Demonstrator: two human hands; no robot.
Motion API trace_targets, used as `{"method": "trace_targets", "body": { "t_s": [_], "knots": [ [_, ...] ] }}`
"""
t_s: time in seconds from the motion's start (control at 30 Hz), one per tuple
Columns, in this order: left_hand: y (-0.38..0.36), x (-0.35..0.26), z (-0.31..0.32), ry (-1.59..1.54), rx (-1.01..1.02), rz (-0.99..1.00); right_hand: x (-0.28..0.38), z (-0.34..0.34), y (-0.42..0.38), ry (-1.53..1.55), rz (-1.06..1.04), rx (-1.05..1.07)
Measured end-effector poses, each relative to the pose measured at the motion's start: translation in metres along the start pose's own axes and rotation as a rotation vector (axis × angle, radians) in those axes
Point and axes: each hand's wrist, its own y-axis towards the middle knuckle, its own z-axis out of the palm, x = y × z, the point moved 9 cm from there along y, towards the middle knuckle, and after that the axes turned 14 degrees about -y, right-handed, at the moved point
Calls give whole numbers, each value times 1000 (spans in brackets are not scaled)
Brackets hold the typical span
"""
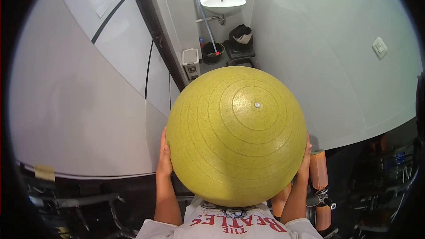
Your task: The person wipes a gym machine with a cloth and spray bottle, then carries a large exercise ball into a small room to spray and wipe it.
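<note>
A large yellow-green exercise ball (230,146) with ringed ridges and a small white plug fills the middle of the head view, close against the chest. My left hand (164,155) presses on its left side. On the opposite side, my right hand (305,156) holds it at about the same height. The ball is clasped between both hands, and its bulk hides some of the fingers.
Ahead are a white sink (222,1), a black bucket (213,53) with a mop handle, a lidded bin (191,63) and a black bag (241,34). A door frame (155,31) stands left, a grey wall (327,62) right. Orange padded rollers (318,170) are beside my right arm.
</note>
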Motion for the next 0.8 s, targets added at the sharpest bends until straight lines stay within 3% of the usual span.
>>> {"method": "trace_targets", "body": {
  "t_s": [0.23,0.53,0.8],
  "knots": [
    [61,19,-10,16,-14,18,-4,19,48,-7,-23,11],
    [153,30,-15,-16,-76,-52,-14,63,171,31,-73,85],
    [225,75,-77,-155,-139,36,2,92,260,50,-145,106]
  ]
}}
